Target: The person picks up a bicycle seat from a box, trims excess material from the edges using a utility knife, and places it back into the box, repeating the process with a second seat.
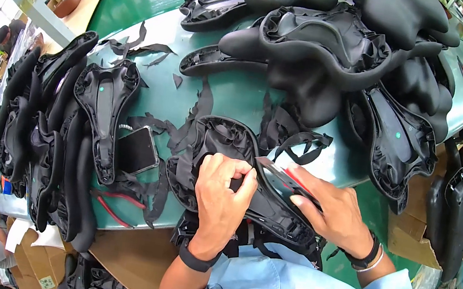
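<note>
Saddle point(267, 205) lies beneath left hand point(222, 189), fingers apparently pinching its edge.

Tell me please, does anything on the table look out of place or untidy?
Mainly untidy: loose black scraps are scattered over the green table, and a phone-like device lies among them. A red-handled tool rests near the edge with its handles spread. No spill shows.
</note>
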The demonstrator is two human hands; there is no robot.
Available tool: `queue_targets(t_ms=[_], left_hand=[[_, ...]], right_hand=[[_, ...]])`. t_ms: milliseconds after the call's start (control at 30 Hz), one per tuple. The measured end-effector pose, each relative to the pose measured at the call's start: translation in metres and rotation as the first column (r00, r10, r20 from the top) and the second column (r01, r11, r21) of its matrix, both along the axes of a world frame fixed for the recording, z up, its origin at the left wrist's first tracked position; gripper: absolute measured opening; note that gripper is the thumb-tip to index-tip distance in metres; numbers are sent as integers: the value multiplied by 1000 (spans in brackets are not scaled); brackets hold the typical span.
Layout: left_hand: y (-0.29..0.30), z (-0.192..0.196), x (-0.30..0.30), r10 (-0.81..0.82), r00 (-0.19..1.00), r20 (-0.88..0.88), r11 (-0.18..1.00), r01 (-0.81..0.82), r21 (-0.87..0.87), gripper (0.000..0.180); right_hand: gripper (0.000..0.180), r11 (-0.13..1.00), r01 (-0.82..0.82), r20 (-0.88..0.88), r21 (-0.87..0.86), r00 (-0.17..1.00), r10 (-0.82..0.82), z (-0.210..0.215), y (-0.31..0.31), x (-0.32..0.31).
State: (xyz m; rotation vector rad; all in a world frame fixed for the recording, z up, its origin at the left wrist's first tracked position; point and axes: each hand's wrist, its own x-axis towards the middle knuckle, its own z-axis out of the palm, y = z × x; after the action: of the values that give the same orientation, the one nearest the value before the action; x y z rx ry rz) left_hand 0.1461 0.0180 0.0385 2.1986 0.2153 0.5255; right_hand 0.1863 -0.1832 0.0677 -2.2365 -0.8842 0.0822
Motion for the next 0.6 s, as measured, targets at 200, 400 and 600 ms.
queue_targets(t_ms=[200,400,600], left_hand=[[1,-4,-5,25,998,63,996,-19,-91,10],[4,-6,-6,-9,987,161,949,59,-310,11],[2,-14,-13,151,951,271,730,77,-679,7]], right_hand=[[56,953,-136,-72,-270,990,121,11,13,7],[59,888,-131,-145,-441,987,74,43,-10,-34],[59,887,3,-157,-463,984,-85,42,-27,-76]])
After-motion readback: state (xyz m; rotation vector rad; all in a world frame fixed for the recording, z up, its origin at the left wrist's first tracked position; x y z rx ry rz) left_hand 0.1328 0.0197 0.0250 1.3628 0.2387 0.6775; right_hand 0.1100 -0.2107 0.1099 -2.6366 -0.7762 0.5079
